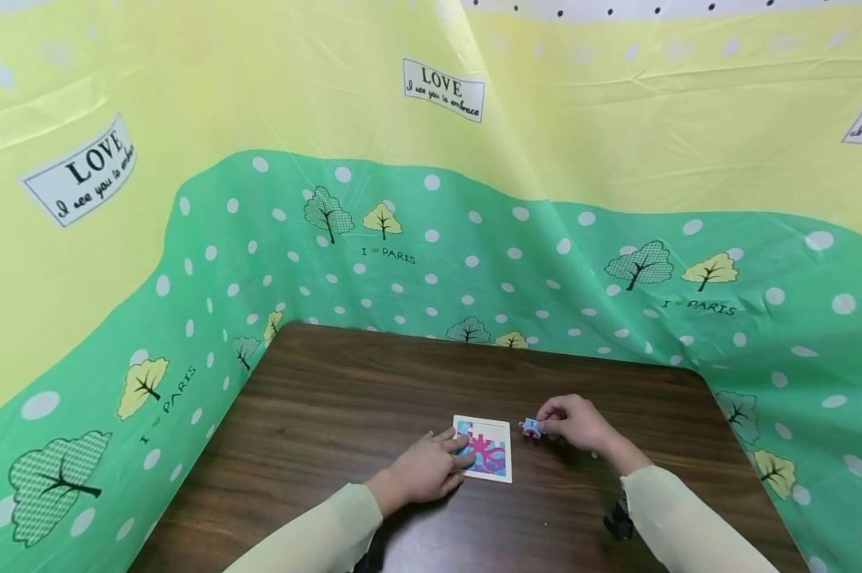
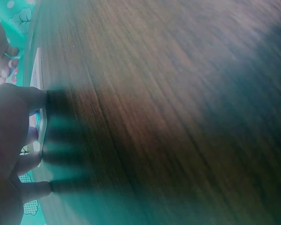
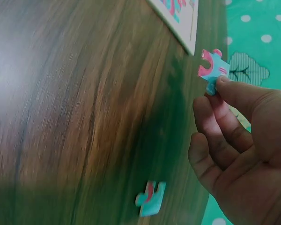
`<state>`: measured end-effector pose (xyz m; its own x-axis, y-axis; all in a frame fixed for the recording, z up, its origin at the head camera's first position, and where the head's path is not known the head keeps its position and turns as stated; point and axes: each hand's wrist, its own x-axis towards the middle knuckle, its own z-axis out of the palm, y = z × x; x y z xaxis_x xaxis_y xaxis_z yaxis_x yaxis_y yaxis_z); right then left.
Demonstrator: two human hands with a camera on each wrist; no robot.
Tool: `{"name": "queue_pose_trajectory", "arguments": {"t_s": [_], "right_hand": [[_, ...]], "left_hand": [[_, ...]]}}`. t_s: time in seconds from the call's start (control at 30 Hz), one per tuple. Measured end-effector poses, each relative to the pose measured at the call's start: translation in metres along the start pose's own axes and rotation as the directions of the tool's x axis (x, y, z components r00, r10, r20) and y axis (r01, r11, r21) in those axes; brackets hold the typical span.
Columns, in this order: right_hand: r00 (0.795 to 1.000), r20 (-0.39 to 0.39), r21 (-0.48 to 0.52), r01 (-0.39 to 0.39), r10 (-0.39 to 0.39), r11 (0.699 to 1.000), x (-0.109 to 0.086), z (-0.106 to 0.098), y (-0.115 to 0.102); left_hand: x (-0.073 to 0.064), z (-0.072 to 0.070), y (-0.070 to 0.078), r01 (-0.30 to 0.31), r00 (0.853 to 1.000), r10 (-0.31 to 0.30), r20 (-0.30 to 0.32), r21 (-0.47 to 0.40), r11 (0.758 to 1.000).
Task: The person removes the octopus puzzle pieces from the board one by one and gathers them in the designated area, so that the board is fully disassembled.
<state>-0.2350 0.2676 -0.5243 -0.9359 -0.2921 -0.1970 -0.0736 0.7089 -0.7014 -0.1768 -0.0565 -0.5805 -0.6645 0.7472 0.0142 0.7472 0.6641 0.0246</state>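
A jigsaw puzzle in a white frame [image 1: 501, 475] lies on the table, with pink and blue pieces [image 1: 484, 452] filling much of it. Its upper part shows bare backing. My left hand [image 1: 425, 468] rests at the frame's left side, fingers extended over the edge and onto the pieces. To the right of the frame, my right hand [image 1: 579, 422] pinches a blue and pink puzzle piece [image 3: 214, 65] between thumb and fingers, held above the tabletop. Another loose puzzle piece [image 3: 152, 200] lies on the wood near the right hand, mostly hidden by it in the head view.
The dark wooden table [image 1: 359, 382] has rounded far corners. A yellow and green printed curtain [image 1: 402, 294] hangs close around its back and sides. A black device [image 1: 618, 521] sits at the right wrist.
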Motion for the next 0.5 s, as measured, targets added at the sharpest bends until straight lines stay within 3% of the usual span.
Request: {"name": "queue_pose_trajectory", "arguments": {"t_s": [0.3, 0.5], "right_hand": [[0.999, 0.047, -0.064, 0.025, -0.022, 0.998, -0.009, -0.016, 0.021], [0.998, 0.053, -0.105, -0.012, 0.017, 0.994, -0.007, -0.018, 0.028]], "left_hand": [[-0.001, 0.001, 0.001, 0.016, 1.000, -0.016, 0.022, -0.009, 1.000], [-0.001, 0.000, 0.003, 0.018, 1.000, -0.018, 0.017, -0.008, 1.000]]}}
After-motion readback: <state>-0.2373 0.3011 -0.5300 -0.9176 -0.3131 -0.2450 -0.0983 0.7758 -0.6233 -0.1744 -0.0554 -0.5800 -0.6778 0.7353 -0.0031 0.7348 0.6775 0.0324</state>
